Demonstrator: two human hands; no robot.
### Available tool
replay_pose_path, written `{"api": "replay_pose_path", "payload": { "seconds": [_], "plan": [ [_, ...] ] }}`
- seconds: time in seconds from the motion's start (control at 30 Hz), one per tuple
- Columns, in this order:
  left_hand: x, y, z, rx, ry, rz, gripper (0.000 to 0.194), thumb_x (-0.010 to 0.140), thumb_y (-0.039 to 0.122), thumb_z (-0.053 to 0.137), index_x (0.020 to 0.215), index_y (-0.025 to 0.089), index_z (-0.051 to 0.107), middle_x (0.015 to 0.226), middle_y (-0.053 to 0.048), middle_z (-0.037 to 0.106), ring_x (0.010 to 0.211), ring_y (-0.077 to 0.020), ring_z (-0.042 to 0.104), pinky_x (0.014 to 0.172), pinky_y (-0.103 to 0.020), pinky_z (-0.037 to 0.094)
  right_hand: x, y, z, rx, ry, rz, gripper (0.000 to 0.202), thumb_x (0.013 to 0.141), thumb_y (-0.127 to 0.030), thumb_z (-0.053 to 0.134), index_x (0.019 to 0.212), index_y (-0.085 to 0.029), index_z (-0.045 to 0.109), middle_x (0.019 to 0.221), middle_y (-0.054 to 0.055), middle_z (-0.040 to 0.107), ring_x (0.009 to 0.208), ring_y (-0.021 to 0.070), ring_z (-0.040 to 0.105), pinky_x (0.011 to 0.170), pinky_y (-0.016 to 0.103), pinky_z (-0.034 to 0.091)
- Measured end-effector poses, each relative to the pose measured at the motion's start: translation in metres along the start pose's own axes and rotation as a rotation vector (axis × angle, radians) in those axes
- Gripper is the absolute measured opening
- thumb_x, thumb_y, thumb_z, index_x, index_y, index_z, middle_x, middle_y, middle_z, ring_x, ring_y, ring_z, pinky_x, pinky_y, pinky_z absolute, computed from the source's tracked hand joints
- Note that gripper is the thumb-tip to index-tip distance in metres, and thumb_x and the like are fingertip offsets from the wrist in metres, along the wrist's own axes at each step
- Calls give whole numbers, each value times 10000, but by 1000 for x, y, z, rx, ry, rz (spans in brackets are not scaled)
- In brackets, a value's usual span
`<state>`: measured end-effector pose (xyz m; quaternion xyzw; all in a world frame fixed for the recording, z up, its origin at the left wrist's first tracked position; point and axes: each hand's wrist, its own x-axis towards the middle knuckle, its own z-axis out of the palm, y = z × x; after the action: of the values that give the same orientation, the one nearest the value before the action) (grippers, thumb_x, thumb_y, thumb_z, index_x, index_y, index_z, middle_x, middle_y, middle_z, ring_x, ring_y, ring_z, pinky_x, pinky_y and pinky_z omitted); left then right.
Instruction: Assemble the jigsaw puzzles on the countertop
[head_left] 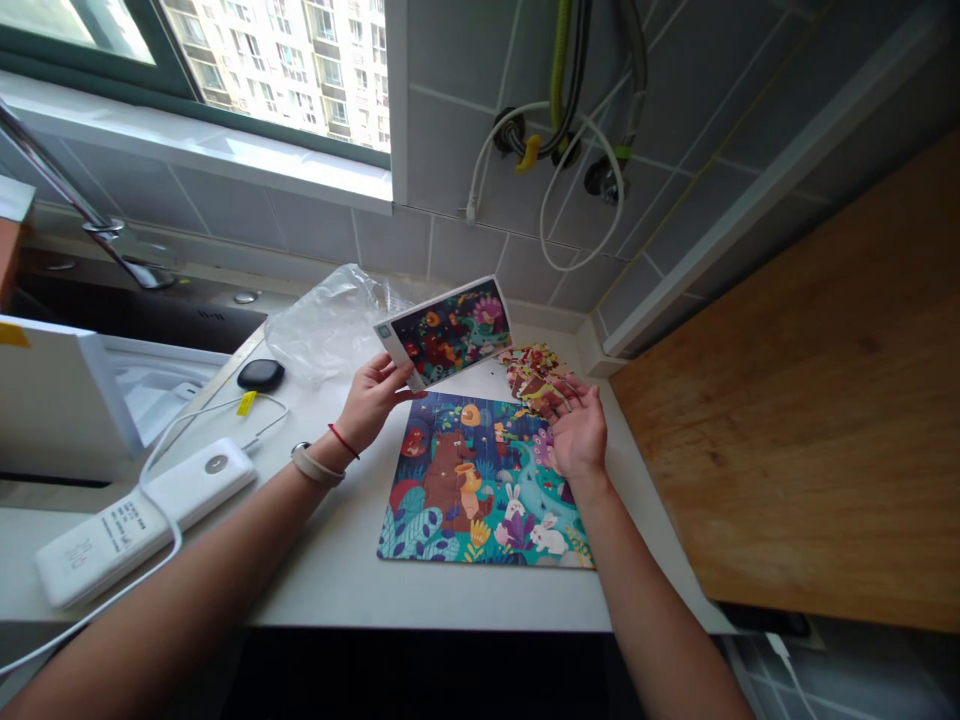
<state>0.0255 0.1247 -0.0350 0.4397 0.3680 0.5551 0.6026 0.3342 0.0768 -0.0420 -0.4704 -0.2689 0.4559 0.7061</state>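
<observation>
My left hand (pixel 371 405) grips the lower left corner of a printed picture card (pixel 454 335), tilted up off the counter. The card shows a dark forest scene like the one on the flat puzzle board (pixel 480 490) below it, with a bear, rabbits and plants. Over the board's upper right corner, my right hand (pixel 585 435) is turned palm up with its fingers spread. Its fingertips reach the edge of a heap of small multicoloured pieces (pixel 532 360); whether they touch any piece I cannot make out.
Crumpled clear plastic (pixel 330 325) lies behind my left hand. To the left are a small black case (pixel 261 375), a white power bank (pixel 146 520) with a cable, and a sink (pixel 217 325). A wooden panel (pixel 810 400) borders the counter's right side.
</observation>
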Motion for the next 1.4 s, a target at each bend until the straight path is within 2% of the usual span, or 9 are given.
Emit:
{"api": "replay_pose_path", "payload": {
  "seconds": [0.17,0.33,0.43,0.57,0.63,0.73,0.9,1.1,1.4],
  "plan": [
    [2,2,-2,-4,26,-19,557,754,547,888,1154,197,723,1091,-73,765,883,-211,738,794,-409,673,15,6,-20,-41,137,-42,541,863,-776,595,992,-257,675,851,12,728,671,172,665,553,287,509],
    [-1,0,1,67,-8,0,513,765,537,880,1115,178,772,1090,-90,782,953,-244,731,868,-418,636,11,2,-11,5,51,93,489,829,-716,696,932,-239,692,689,-18,671,532,139,589,440,243,411],
    [-2,-4,-1,168,-48,53,398,773,443,866,1048,162,806,1069,-96,799,1045,-288,723,990,-452,579,-2,-5,3,2,-130,279,524,854,-707,688,1090,-242,728,814,19,754,597,171,670,461,250,485],
    [-3,-9,-4,199,-87,91,274,737,278,771,986,189,842,1162,-90,799,1227,-334,668,1084,-450,516,-17,-11,14,-6,-323,454,665,876,-779,610,1275,-255,703,976,83,800,788,277,764,538,358,595],
    [-5,-9,-4,144,-103,53,328,723,266,724,1019,193,845,1175,-99,799,1215,-343,678,1029,-445,547,-20,-9,15,-27,-334,501,602,879,-716,657,1230,-233,731,966,98,804,836,302,768,577,404,623],
    [-8,-7,-1,98,-119,12,382,761,308,702,1095,174,831,1167,-124,798,1112,-334,727,936,-440,587,-22,-5,14,-73,-316,532,452,860,-488,763,1225,-223,740,973,92,811,819,290,764,603,417,642],
    [-9,0,4,-68,-83,-50,397,769,320,768,1130,165,824,1098,-125,809,1035,-315,756,897,-429,608,-26,-6,15,-121,-353,526,714,794,-206,761,1478,-297,578,1062,46,808,751,220,764,615,357,649],
    [-8,3,6,-143,-60,-67,409,733,306,806,1116,166,834,1057,-126,815,1020,-317,760,870,-419,622,-29,-12,18,-139,-398,531,853,796,-127,693,1585,-325,439,1109,40,808,784,210,782,662,340,653],
    [-7,4,5,-145,-63,-57,416,739,309,804,1128,165,833,1096,-136,810,1054,-322,751,876,-421,627,-25,1,14,-100,-376,534,800,767,-116,745,1511,-253,484,1101,44,821,836,207,799,738,318,647]
  ]
}}
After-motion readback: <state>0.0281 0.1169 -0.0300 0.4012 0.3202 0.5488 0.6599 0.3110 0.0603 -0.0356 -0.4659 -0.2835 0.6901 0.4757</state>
